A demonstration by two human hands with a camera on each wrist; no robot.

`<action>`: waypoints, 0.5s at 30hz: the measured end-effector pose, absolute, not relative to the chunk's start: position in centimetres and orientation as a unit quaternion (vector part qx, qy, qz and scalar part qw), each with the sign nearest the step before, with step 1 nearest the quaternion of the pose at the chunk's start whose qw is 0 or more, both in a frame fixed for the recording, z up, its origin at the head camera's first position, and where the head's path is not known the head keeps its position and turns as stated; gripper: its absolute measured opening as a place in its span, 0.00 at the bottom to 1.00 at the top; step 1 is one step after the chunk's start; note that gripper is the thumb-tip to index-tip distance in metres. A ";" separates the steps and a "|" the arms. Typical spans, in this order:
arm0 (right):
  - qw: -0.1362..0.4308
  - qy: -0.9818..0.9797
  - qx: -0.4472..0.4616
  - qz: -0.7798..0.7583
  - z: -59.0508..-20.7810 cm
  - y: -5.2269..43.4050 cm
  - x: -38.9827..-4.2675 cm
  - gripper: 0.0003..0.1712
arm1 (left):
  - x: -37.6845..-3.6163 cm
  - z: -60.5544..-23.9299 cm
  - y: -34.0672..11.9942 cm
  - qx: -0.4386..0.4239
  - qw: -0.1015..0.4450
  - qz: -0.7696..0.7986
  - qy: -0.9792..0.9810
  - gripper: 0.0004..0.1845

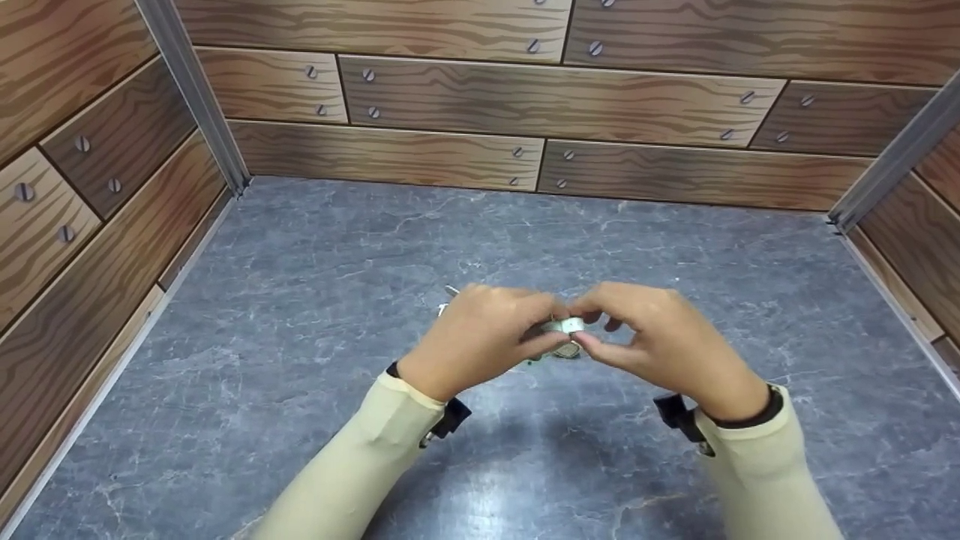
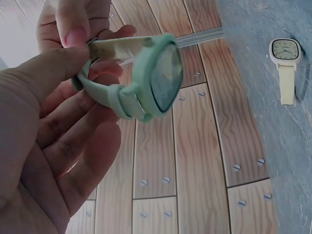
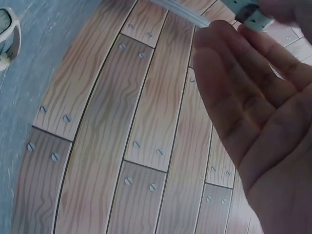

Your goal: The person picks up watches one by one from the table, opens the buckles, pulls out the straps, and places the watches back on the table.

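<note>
Cream sleeves (image 1: 360, 457) fill the near edge of the head view, each with a dark strap at the wrist, and they lead up to two hands that meet over the middle of the grey marbled bench (image 1: 300, 255).

On the left side, the left hand (image 1: 480, 337) has its fingers curled, and its grip pinches a mint-green watch (image 2: 146, 78). The left wrist view shows this best: the thumb lies over the top of the strap while the other fingers curl under it, and the round face of the watch is turned sideways, edge-on toward the wooden wall. The strap loops back behind the case between the fingers.

At the centre of the head view the watch shows only as a small pale piece between the two sets of fingertips, held above the bench and not resting on it.

To the right, the right hand (image 1: 660, 345) closes its grip on the other end of the same watch. In the right wrist view a mint strap end (image 3: 253, 17) sits between the thumb and fingertips at the top of the frame, the palm facing the camera.

Farther out on the bench lies a second watch (image 2: 285, 68), cream-coloured with a squarish face, flat and well apart from the hands. Brown plank-patterned walls (image 1: 555, 97) with screw heads enclose the bench on three sides.
</note>
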State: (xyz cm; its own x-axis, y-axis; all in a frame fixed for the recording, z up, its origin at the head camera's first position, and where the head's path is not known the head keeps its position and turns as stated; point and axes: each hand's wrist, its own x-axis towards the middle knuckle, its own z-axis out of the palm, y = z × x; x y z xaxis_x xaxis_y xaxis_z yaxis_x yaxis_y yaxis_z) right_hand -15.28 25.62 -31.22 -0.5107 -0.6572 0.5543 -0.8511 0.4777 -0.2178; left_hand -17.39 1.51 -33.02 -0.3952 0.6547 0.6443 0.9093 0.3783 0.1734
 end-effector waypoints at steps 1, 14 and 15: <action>0.204 -0.836 0.451 0.237 -31.2 25.6 -15.2 0.17 | -17.4 -33.0 1.5 -0.494 0.240 -0.261 -0.794 0.11; 0.112 -0.833 0.419 0.344 -30.8 25.6 -14.8 0.12 | -17.5 -32.9 1.6 -0.502 0.240 -0.276 -0.784 0.07; 0.103 -0.830 0.416 0.356 -30.7 25.7 -14.8 0.12 | -17.5 -33.0 1.6 -0.504 0.240 -0.283 -0.780 0.07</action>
State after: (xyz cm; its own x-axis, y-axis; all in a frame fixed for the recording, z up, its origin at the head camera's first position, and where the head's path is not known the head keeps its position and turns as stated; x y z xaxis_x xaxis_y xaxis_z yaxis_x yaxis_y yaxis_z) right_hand -14.76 25.70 -30.74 -0.6319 -0.6179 0.4678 -0.7649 0.3997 -0.5052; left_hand -17.48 1.58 -32.95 -0.3778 0.6504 0.6590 0.9217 0.3322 0.2005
